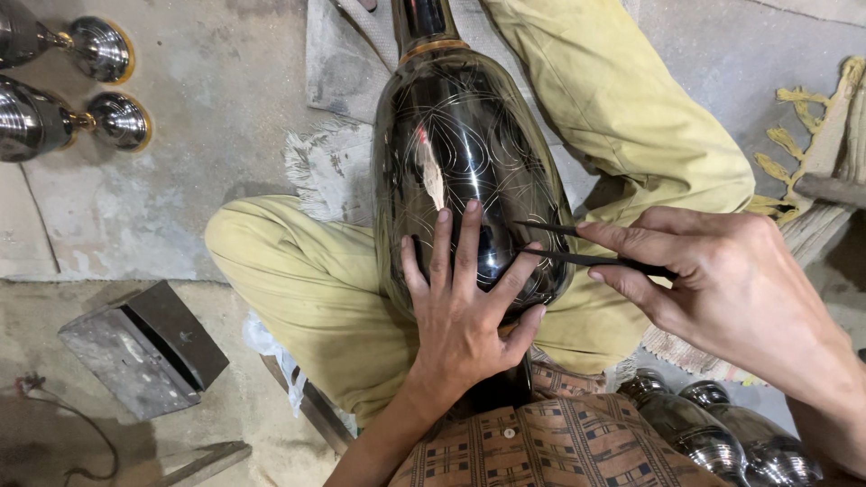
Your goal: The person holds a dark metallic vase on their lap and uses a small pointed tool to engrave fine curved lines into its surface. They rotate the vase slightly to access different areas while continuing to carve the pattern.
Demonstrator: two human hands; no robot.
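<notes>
A large dark, glossy metal vase point(460, 144) with fine engraved curved lines lies across my lap between my legs in yellow-green trousers, its neck pointing away from me. My left hand point(465, 307) lies flat on the vase's lower body, fingers spread. My right hand point(722, 280) pinches a thin black two-pronged scribing tool point(577, 245), whose tips touch the vase's right side.
Two shiny metal vases point(54, 86) lie on the concrete floor at upper left. More polished vases point(722, 437) lie by my right side at the bottom. A grey metal block point(144, 347) sits at lower left. A fringed mat point(812, 135) lies at right.
</notes>
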